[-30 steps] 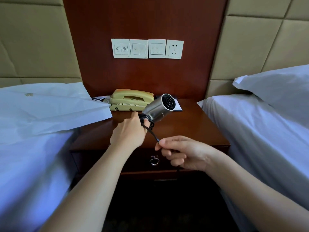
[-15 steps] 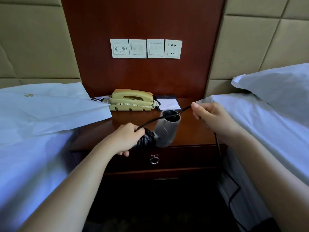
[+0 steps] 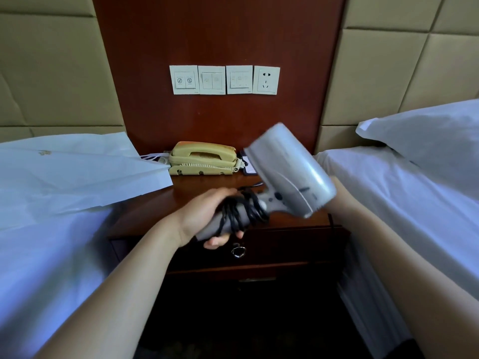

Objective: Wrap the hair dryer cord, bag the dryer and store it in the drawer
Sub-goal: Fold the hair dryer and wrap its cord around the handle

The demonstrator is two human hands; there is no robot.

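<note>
1. Head view, setting: wooden nightstand (image 3: 207,187) between two white beds; one yellow telephone (image 3: 203,158) at its back, four wall plates (image 3: 224,79) above, one white bag (image 3: 77,172) lying on the left bed, presumably kept ready for bagging.
2. Left hand (image 3: 204,216) clenches the handle of one silver hair dryer (image 3: 287,172), held above the nightstand so the black cord (image 3: 243,211) can be coiled around the handle.
3. Right hand: hidden behind the dryer; grip cannot be told.
4. One drawer (image 3: 285,244), one ring pull, appears closed.
</note>
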